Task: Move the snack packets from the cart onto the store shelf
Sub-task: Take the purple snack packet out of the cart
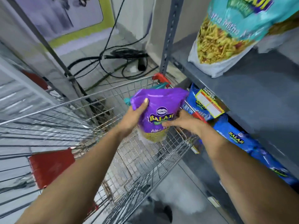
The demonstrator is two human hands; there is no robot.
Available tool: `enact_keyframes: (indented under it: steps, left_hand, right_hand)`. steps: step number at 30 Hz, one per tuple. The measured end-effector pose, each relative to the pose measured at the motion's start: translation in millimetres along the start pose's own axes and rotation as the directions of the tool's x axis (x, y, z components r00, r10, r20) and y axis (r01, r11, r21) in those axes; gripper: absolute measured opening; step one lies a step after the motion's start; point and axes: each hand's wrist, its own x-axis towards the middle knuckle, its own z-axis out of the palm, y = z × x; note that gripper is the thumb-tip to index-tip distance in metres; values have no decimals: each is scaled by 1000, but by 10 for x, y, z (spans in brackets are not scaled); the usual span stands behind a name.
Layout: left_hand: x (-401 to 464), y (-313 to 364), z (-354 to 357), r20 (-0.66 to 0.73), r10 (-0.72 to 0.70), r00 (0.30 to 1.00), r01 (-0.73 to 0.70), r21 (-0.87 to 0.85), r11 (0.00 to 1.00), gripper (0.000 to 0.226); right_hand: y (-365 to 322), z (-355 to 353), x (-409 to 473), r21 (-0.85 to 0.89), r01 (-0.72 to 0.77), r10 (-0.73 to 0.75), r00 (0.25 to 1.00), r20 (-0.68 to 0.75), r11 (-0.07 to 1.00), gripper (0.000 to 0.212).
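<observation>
A purple Balaji snack packet (159, 109) is held upright over the wire cart (90, 101). My left hand (134, 115) grips its left edge with the thumb on the front. My right hand (181, 122) holds its right side, fingers across the label. A teal packet (159, 86) peeks out behind the purple one at the cart's far corner. The grey store shelf (252, 97) is to the right, with a teal and white packet (233, 34) standing on it. Blue packets (237, 139) lie on the lower level beneath that shelf board.
The shelf's perforated grey upright (169, 34) stands just beyond the cart. Black cables (123, 57) lie coiled on the tiled floor behind. The cart has a red child-seat flap (51, 165) near me and a red corner guard (160, 78). A price label (210, 102) hangs on the shelf edge.
</observation>
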Motion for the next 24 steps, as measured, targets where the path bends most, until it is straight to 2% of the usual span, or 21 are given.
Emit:
enact_keyframes:
  steps: [3, 6, 8, 11, 14, 19, 20, 22, 24]
  left_hand:
    - [-124, 640, 46, 57, 24, 998, -25, 12, 1000, 28]
    - [-290, 1254, 245, 134, 55, 989, -55, -4, 998, 29]
    - [-410, 1599, 446, 182, 66, 981, -66, -7, 998, 30]
    - [-588, 1977, 820, 262, 81, 962, -78, -22, 997, 35]
    - [-740, 2161, 1273, 345, 76, 936, -80, -1, 997, 44]
    - [-892, 2115, 2272, 526, 87, 846, -121, 31, 992, 28]
    - [-935, 2072, 2516, 557, 82, 827, -123, 36, 992, 28]
    - [-1026, 1965, 3012, 625, 76, 777, -143, 58, 988, 30]
    - [-1132, 1845, 3495, 687, 71, 724, -178, 86, 980, 29]
  right_hand:
    - [-346, -62, -347, 214, 120, -125, 992, 9, 969, 55]
    - [-720, -127, -825, 396, 210, -191, 978, -86, 894, 29]
    - [-903, -185, -1127, 462, 283, -214, 957, -198, 840, 29]
    - [-1084, -326, -1559, 490, 346, -191, 921, -339, 800, 48]
    - [-1049, -554, -1965, 489, 379, -170, 892, -419, 786, 36]
    - [-632, -1078, -2721, 498, 497, -135, 791, -597, 710, 30]
    - [-518, -1202, -2902, 495, 523, -125, 765, -632, 694, 36]
    - [-268, -1460, -3273, 487, 567, -99, 712, -695, 665, 63]
    - [-9, -1711, -3630, 477, 609, -74, 661, -747, 634, 81]
